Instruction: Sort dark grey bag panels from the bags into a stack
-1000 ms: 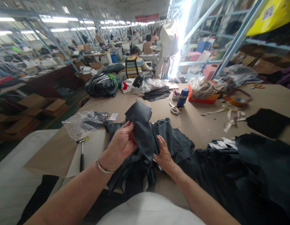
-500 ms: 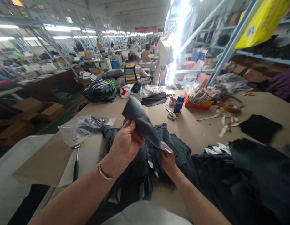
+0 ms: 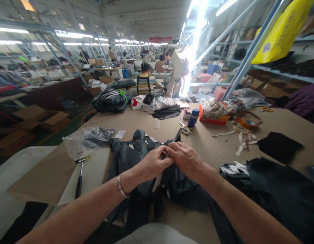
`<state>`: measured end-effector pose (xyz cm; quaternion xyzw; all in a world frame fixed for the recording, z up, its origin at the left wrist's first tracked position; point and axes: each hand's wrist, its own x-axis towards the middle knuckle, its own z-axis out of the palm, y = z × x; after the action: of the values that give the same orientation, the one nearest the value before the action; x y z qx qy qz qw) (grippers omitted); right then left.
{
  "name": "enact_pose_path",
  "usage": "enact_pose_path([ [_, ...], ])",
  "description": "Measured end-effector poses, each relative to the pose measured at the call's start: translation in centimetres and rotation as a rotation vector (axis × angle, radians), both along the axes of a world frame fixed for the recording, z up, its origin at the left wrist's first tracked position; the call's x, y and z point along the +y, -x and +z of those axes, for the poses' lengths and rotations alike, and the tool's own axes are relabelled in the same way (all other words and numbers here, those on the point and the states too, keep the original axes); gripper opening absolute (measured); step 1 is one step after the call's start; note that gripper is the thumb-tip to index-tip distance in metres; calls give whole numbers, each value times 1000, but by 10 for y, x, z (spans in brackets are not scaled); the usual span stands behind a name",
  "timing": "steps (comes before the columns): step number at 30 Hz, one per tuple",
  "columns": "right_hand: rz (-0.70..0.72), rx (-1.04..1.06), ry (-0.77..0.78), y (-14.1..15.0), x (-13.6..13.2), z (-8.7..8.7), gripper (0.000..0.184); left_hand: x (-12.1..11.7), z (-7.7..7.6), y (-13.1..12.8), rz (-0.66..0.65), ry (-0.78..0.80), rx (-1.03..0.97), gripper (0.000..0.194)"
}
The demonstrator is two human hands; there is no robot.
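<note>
A heap of dark grey fabric pieces lies on the brown worktable in front of me. My left hand, a thin bracelet on its wrist, pinches the fabric from the left. My right hand meets it from the right, fingers curled and pressed on the same fabric. Both hands touch at the fingertips over the heap. More black fabric is piled to my right.
A hammer and a clear plastic bag lie to the left. Scissors, a blue bottle, an orange tray, tape roll and paper strips sit further back. A person in stripes sits beyond.
The raised grey piece has come down onto the heap. Both hands have moved forward and together, and now pinch the fabric low on the table.
</note>
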<state>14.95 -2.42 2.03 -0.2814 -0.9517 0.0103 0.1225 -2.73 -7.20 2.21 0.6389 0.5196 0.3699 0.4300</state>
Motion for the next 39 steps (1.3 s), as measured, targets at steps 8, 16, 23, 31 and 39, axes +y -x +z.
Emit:
enact_pose_path([
  [8,-413,1009,515,21,-22,-78,44,-14,-41,-21,95,504,-809,32],
  [16,-588,1418,1484,20,-37,-106,52,-26,-94,-38,219,525,-819,22],
  [23,-344,969,1371,-1,-30,-97,22,-11,-87,-23,183,593,-676,38],
  [31,-501,783,1046,-51,8,-101,19,-48,-39,-25,-254,771,-949,32],
  [39,-358,1133,1761,-45,-39,-82,43,-22,-47,15,-201,746,-917,25],
])
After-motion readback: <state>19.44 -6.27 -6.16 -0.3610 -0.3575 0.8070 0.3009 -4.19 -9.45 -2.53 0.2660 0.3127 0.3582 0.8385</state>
